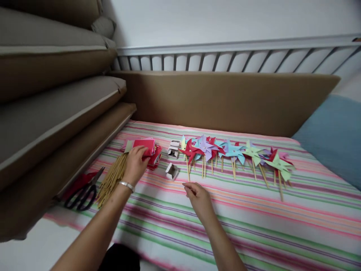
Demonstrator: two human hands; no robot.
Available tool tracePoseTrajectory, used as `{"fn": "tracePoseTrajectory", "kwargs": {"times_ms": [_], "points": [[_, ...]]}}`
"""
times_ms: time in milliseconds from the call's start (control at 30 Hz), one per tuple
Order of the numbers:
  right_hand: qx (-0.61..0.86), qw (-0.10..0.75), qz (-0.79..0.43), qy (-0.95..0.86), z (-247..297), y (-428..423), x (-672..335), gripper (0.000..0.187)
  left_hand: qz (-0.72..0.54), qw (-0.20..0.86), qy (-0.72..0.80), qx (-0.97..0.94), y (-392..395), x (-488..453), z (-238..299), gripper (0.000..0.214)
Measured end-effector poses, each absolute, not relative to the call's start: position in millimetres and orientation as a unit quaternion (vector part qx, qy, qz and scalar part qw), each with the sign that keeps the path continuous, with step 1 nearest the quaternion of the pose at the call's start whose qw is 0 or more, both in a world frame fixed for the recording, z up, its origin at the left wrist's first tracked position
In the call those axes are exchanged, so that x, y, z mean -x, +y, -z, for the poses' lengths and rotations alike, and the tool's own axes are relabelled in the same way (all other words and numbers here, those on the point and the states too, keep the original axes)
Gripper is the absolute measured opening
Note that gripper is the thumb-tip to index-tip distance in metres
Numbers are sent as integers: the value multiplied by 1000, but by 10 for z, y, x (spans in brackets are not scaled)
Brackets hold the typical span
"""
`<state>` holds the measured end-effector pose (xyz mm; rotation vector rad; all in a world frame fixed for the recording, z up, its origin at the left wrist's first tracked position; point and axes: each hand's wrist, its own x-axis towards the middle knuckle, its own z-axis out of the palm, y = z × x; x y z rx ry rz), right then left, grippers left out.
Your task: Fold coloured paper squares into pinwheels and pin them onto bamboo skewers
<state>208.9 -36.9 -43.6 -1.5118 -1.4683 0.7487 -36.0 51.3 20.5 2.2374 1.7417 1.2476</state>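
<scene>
My left hand (137,162), with a silver bracelet on its wrist, has its fingers curled over the near edge of red paper (144,143) on a stack of coloured sheets. Thumb and fingers seem to pinch that paper. Just right of the middle, my right hand (199,197) hovers low over the cloth, fingertips drawn together; anything between them is too small to make out. Two small white boxes, one open (172,171) and one behind it (173,149), lie between the hands. Finished paper pinwheels on sticks (207,146) spread in a row to the right.
Beside my left forearm lies a bundle of thin wooden sticks (113,178), then black-handled scissors (84,194) by a red item. Stacked cushioned panels (56,113) rise at the left. A brown board (225,101) borders the striped cloth (225,233); a blue cushion (332,139) sits right.
</scene>
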Motion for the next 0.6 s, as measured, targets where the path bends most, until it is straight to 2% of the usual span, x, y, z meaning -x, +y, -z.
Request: {"fn": "tracePoseTrajectory", "kwargs": {"times_ms": [67,200,333,500,600], "points": [[610,439,-308,-583,456,-407,-2145,24,-325,75,560,-758,706,543,-274,36],[604,461,-314,-569,492,-429,-2224,21,-288,108,559,-770,933,683,-284,30],[591,472,-322,-569,489,-459,-2264,22,-298,138,564,-758,979,685,-231,22],[589,464,-320,-579,501,-568,-2401,22,-330,190,581,-720,982,693,-212,29],[592,466,-318,-576,518,-617,-2510,23,-365,209,589,-690,980,657,-212,26]]}}
